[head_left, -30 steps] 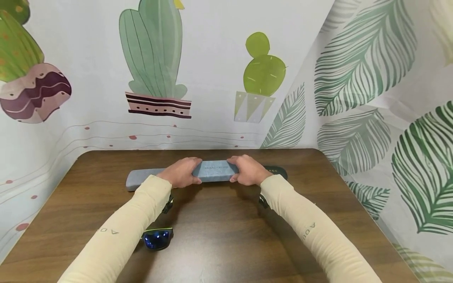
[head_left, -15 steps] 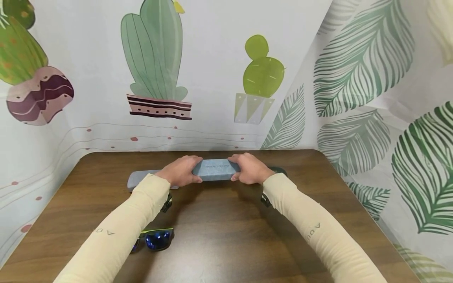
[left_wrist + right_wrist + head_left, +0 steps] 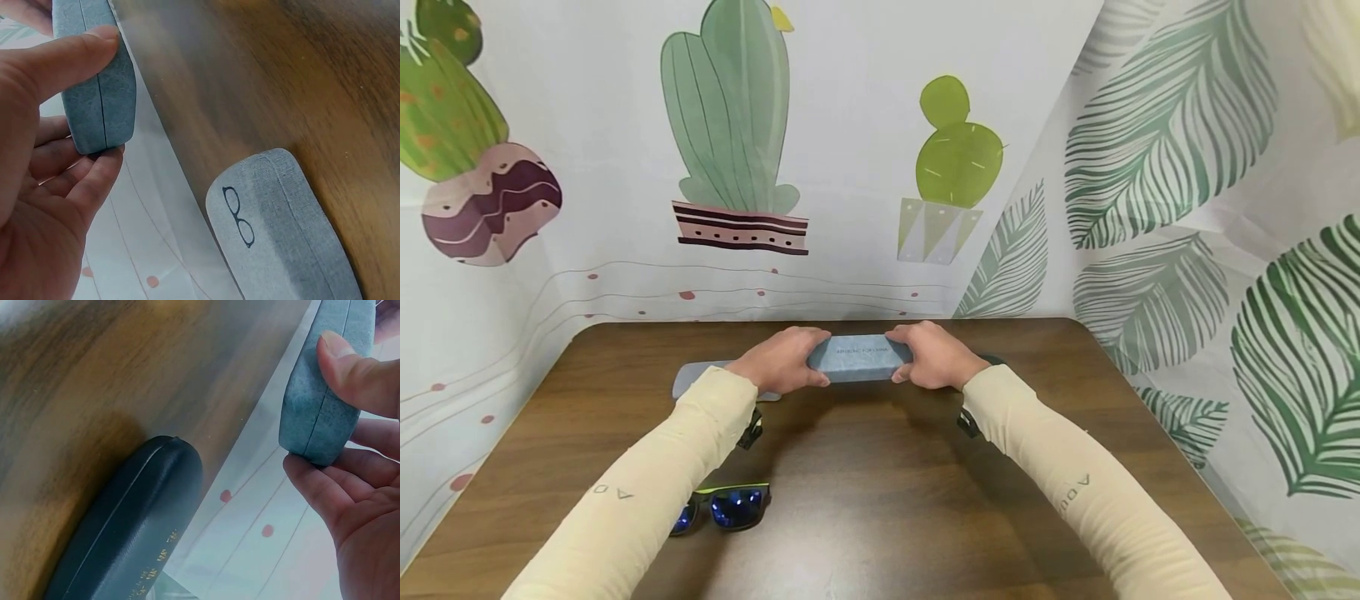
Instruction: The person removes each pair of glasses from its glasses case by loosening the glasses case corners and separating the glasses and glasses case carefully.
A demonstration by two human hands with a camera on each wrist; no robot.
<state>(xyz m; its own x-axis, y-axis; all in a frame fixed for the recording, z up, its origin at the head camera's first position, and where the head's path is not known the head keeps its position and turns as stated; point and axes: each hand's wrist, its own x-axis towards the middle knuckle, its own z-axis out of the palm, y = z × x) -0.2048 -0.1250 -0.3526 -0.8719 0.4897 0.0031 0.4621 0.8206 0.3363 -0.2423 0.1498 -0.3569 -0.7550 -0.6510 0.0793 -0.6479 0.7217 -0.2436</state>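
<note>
Table edge [image 3: 850,326] near blue case [image 3: 859,358]

Even, fairly bright light fills the head view, whitening the backdrop [image 3: 850,125]; a pale glare spot sits on the near part of the surface [image 3: 880,500], and soft shadows lie along the inner sides of the left sleeve [image 3: 632,500] and right sleeve [image 3: 1090,492]. The sunglasses [image 3: 737,507] catch small glints. Lettering on the blue case [image 3: 859,358] is too smeared to read. Both wrist views are dimmer and softer: shade crosses the grey case [image 3: 269,219], while the black case [image 3: 131,519] shows a dull sheen and blurred gold print.
</note>
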